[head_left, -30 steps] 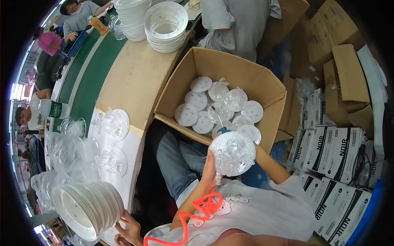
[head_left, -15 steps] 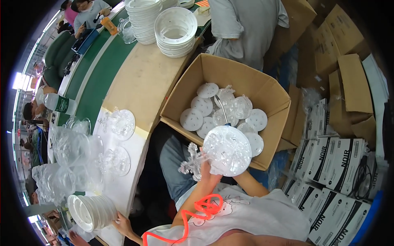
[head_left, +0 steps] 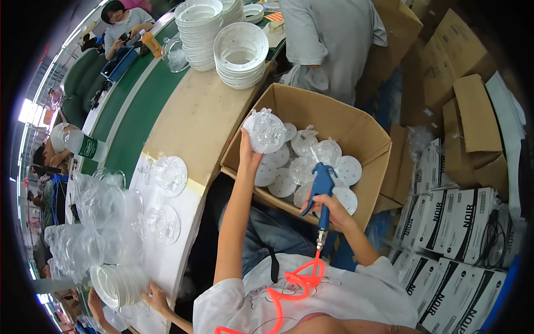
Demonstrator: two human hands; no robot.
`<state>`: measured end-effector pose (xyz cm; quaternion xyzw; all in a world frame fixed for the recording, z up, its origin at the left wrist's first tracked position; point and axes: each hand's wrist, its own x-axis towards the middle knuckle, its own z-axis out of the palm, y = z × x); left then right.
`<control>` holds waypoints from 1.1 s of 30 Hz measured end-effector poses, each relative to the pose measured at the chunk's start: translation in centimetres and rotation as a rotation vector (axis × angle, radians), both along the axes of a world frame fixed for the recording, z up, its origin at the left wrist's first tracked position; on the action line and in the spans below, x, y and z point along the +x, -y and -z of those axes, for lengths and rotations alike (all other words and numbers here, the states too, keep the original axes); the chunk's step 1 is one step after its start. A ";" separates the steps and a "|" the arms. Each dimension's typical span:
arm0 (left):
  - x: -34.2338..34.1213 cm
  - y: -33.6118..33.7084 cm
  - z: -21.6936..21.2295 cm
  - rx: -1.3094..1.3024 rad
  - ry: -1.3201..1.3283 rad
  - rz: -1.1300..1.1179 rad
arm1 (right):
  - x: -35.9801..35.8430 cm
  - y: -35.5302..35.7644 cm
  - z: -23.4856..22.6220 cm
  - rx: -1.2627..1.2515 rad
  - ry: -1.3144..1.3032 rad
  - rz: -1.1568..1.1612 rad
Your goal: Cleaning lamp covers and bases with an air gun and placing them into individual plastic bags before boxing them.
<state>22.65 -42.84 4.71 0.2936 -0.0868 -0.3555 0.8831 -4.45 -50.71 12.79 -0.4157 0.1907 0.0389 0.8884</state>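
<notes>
A long desk (head_left: 189, 128) curves from upper left to lower left. At frame centre, the left hand (head_left: 248, 153) grips a clear disc (head_left: 265, 131) over the cardboard box (head_left: 356, 131), already part-filled with discs; the right hand (head_left: 332, 210) clasps a blue air gun (head_left: 321, 192). More discs wait on the desk.

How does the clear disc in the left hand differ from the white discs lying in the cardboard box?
The clear disc is transparent and bumpy, glinting with small lens shapes; the white discs are opaque and flat with small dots. The clear disc is held up at the box's near-left rim by the left hand; the white discs lie loose and overlapping inside the cardboard box. Both are round and look about the same size.
</notes>
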 end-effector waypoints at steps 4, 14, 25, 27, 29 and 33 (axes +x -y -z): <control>1.3 0.5 1.9 0.105 -0.108 0.039 | 0.0 -0.9 0.2 -0.088 -0.054 -0.099; 0.8 -0.4 2.5 0.184 -0.178 -0.068 | 2.4 -2.6 -1.4 -0.327 -0.016 -0.315; 0.8 -0.7 1.8 0.056 -0.138 -0.065 | 1.3 1.6 0.4 -0.390 -0.092 -0.320; 0.9 -0.9 1.6 0.090 -0.108 -0.079 | 0.5 1.9 0.3 -0.436 -0.087 -0.293; 0.7 -1.0 1.5 0.108 -0.132 -0.096 | 0.4 2.2 -0.2 -0.439 -0.076 -0.225; 0.7 -1.3 1.7 0.109 -0.143 -0.126 | 1.5 1.9 -0.3 -0.505 -0.063 -0.348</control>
